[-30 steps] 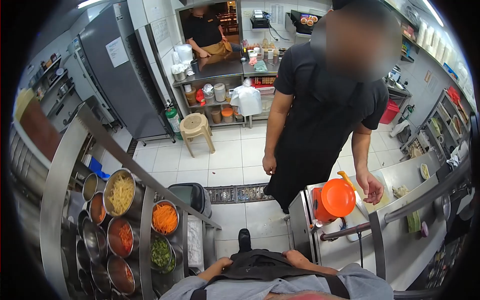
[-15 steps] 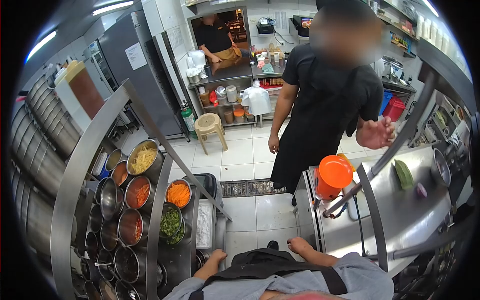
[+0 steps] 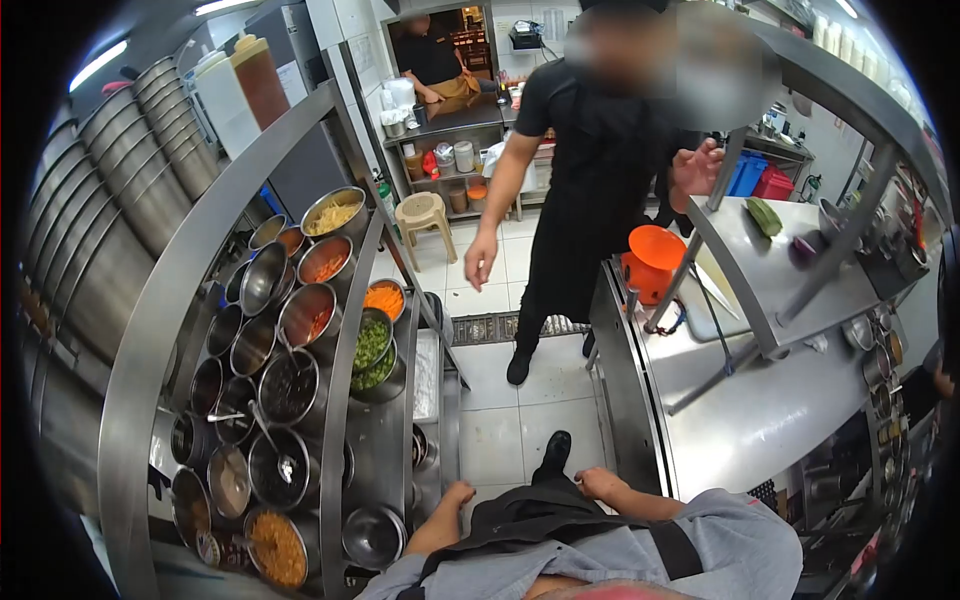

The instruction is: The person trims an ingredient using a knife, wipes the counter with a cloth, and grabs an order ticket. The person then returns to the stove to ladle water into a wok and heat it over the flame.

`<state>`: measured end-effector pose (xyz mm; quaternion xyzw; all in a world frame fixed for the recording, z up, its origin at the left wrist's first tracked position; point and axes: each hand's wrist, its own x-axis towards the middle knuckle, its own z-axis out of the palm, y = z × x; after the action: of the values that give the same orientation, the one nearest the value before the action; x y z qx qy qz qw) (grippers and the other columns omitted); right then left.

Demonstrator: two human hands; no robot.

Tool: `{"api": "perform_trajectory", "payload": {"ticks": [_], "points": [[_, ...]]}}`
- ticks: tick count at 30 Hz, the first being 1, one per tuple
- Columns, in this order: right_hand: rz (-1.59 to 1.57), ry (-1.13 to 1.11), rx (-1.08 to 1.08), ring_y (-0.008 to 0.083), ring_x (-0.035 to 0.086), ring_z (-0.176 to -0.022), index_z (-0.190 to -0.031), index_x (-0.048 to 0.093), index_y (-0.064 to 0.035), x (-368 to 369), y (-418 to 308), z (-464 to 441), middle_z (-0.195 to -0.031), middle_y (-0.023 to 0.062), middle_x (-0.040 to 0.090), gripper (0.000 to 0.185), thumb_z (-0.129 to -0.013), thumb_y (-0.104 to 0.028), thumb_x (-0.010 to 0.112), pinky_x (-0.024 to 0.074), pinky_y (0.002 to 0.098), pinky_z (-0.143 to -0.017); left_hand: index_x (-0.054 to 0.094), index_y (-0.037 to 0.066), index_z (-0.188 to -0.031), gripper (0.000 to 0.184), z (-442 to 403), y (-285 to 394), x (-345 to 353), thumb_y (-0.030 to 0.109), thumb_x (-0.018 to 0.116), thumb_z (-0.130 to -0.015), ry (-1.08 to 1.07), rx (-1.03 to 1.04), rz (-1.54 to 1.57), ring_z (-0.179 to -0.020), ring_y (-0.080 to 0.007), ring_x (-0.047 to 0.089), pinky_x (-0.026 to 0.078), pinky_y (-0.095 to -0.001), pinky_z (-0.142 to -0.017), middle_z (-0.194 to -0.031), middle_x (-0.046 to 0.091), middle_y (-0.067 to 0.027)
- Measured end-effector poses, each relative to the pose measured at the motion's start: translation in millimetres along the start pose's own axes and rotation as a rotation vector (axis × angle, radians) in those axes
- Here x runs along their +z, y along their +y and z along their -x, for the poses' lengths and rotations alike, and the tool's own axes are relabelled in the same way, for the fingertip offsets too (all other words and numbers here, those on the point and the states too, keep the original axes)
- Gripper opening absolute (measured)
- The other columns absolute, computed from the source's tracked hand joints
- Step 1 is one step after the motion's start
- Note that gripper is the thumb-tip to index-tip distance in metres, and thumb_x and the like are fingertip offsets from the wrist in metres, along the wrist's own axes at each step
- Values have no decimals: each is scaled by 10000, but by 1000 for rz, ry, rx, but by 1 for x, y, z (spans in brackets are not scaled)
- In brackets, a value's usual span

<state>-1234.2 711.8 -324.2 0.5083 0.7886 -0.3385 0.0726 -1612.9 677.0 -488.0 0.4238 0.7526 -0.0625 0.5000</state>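
My left hand point(image 3: 459, 494) hangs low beside my dark apron point(image 3: 520, 515), its fingers loosely curled and nothing visible in them. Nearest to it is the steel shelf on the left, with a stack of steel bowls point(image 3: 373, 536) on its lower level. On the other side of the apron, my right hand point(image 3: 600, 484) is down near the steel counter point(image 3: 750, 430). Its fingers are curled in too, and I see no object in them. Neither hand appears to touch the shelf or the counter.
Left racks hold steel pots of shredded carrot point(image 3: 384, 299), chopped greens point(image 3: 372, 345) and an orange-brown mix point(image 3: 278, 550). A co-worker in a black apron point(image 3: 560, 240) stands ahead in the aisle. An orange container point(image 3: 655, 262) and a green vegetable point(image 3: 763, 217) are on the right.
My view has moved forward along the aisle, bringing more pots and counter into sight. A dark shoe shows ahead of my apron. The co-worker has shifted left in view. My hands stay low.
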Motion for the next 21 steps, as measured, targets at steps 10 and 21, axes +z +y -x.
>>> {"api": "perform_trajectory", "payload": {"ticks": [10, 21], "points": [[29, 9, 82, 339, 592, -907, -1026, 619, -101, 72, 21, 112, -937, 176, 630, 327, -715, -170, 544, 469, 412, -812, 647, 19, -806, 270, 97, -77, 66, 263, 549, -742, -262, 161, -307, -621, -281, 615, 500, -404, -529, -771, 633, -133], [-280, 263, 542, 339, 609, -848, -866, 645, -33, 150, 63, 309, -882, 172, 634, 223, -689, -75, 517, 494, 430, -721, 642, 31, -835, 271, 106, 31, 125, 260, 516, -764, -272, 347, -702, -656, -286, 621, 501, -400, -554, -782, 637, -139]]}}
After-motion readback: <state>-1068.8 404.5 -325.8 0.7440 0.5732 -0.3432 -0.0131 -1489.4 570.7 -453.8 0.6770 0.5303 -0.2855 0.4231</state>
